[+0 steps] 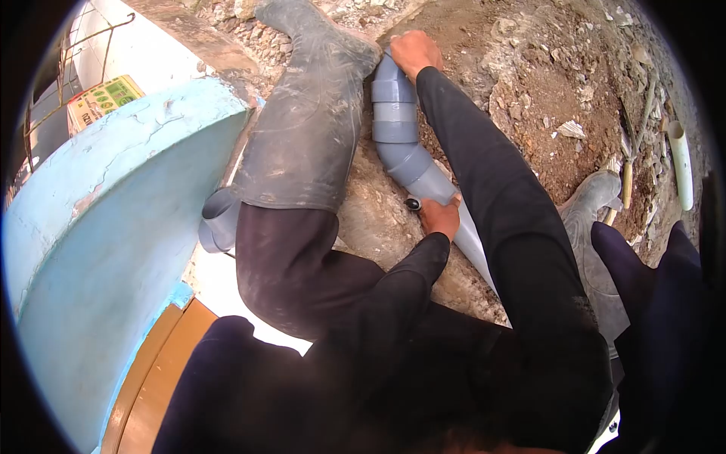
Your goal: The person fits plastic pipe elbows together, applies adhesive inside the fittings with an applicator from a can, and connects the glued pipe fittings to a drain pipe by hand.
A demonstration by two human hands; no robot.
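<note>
A grey plastic pipe [434, 185] runs up from between my legs and bends through elbow fittings [395, 113] joined end to end. My right hand [417, 54] is closed around the far upper end of the top elbow, its fingertips partly out of sight. Lower down, my left hand [441, 217] grips the straight part just below the lower bend. Beside the left hand's fingers sits a small dark round thing [412, 203] with a pale rim; what it is I cannot make out.
My booted left leg [302, 121] lies left of the pipe, near a light-blue curved wall [121, 144]. A loose grey pipe fitting [221, 216] sits behind the knee. Broken soil [529, 113] covers the right side, with a pale pipe piece [681, 166] and a wooden-handled tool [627, 181].
</note>
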